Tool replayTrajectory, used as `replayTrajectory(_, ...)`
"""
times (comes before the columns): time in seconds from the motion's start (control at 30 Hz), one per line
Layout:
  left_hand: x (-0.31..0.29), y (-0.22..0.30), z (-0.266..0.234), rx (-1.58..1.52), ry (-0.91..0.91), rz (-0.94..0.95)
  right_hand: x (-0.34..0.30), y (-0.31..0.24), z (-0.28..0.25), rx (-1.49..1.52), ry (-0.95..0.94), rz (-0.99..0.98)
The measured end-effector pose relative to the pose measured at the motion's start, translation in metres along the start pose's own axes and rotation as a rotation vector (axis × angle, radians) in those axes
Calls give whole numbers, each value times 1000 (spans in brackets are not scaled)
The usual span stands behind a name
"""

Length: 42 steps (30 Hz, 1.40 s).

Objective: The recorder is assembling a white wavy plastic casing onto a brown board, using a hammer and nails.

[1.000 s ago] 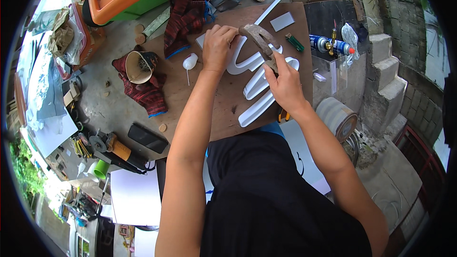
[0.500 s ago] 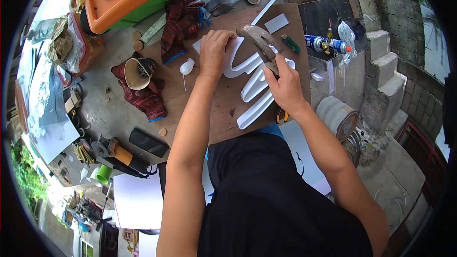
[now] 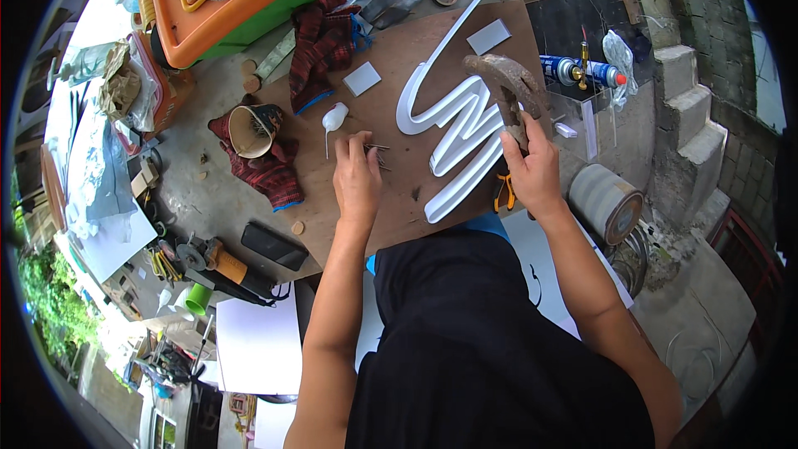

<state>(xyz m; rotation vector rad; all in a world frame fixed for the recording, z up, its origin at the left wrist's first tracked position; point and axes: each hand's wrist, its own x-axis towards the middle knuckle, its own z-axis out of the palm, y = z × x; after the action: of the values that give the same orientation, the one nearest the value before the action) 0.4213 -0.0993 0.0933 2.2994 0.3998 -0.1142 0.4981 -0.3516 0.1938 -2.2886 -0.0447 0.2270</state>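
A white wavy strip form (image 3: 465, 129), like a zigzag letter shape with raised walls, lies on the brown board (image 3: 399, 216). My right hand (image 3: 534, 168) grips a rusty claw hammer (image 3: 501, 75) over the form's right end, its head hiding part of that end. To the left of the form, my left hand (image 3: 357, 176) is on the board with bent fingers drawn together at a few thin nails (image 3: 379, 150). How many nails the fingertips hold is hidden. Just beyond that hand lies a white glue bottle (image 3: 335, 116) with a thin nozzle.
White rectangular pieces (image 3: 362, 79) (image 3: 489, 37) lie on the board. A cup (image 3: 252, 131) stands on a red checked glove (image 3: 258, 170) at left, near a black phone (image 3: 274, 246). Orange-handled pliers (image 3: 504, 191) sit by the board's right edge; blue gas cans (image 3: 559, 69) are beyond.
My left hand has left the form's upper left end and come nearer and slightly left, to the nails. The hammer has moved right in my right hand. The view has shifted slightly.
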Motion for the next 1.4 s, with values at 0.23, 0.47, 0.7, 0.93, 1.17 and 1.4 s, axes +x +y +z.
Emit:
replayTrajectory(0.23, 10, 6, -14, 173, -162, 40, -18, 5, 3, 75, -26, -16)
replayTrajectory(0.47, 20, 3, -16, 394, -228, 257, -23, 4, -3, 80, -44, 2)
replayTrajectory(0.7, 22, 13, -22, 269, -273, 245, -27, 11, -6, 115, -29, 47)
replayTrajectory(0.93, 44, 45, -19, -87, -180, 66, -28, 17, -8, 107, -33, 53)
replayTrajectory(1.17, 117, 57, 19, -351, 16, 132, -24, 15, -8, 91, -61, 67)
replayTrajectory(1.4, 146, 45, 38, -87, -45, 444, -20, 10, -8, 104, -63, 60)
